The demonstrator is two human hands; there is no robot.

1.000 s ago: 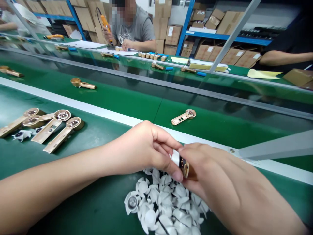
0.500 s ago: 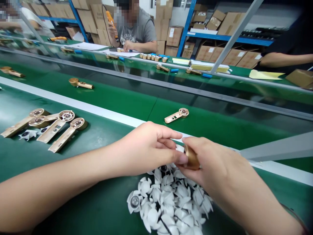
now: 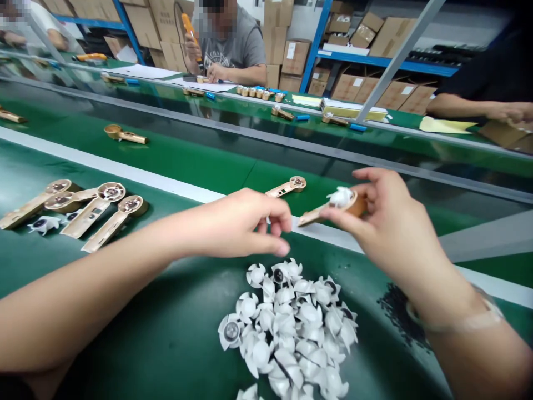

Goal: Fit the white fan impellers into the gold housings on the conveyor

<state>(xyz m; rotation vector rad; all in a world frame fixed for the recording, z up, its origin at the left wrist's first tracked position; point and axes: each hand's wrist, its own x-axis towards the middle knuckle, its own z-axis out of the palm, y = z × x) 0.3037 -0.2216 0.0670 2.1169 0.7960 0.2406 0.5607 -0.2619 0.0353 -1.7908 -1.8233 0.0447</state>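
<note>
Head view: a pile of white fan blades (image 3: 285,328) lies on the green desk (image 3: 175,333), several with dark hubs facing up. Beyond the pile and to its right, the right hand (image 3: 387,214) is raised, its fingers and thumb gripping a gold-coloured casing (image 3: 314,215). At the casing's round end sits 1 white fan blade (image 3: 340,195); its handle points left. How firmly the blade is seated, I cannot tell.

Beyond the pile and to its left hovers the left hand (image 3: 254,222), near the casing but apart from it, fingers bent, with a modest gap between thumb and fingertips.

Well left of the pile, 4 similar casings (image 3: 94,211) lie together, 2 loose blades (image 3: 44,224) among them. Right of the pile, small black pieces (image 3: 402,314) are scattered, partly hidden behind the right wrist.

Farther beyond the pile, past a white strip (image 3: 166,181), a green belt (image 3: 200,161) carries more casings (image 3: 125,135). Across it, a person in a gray shirt (image 3: 247,47) holds an orange tool (image 3: 189,30).
</note>
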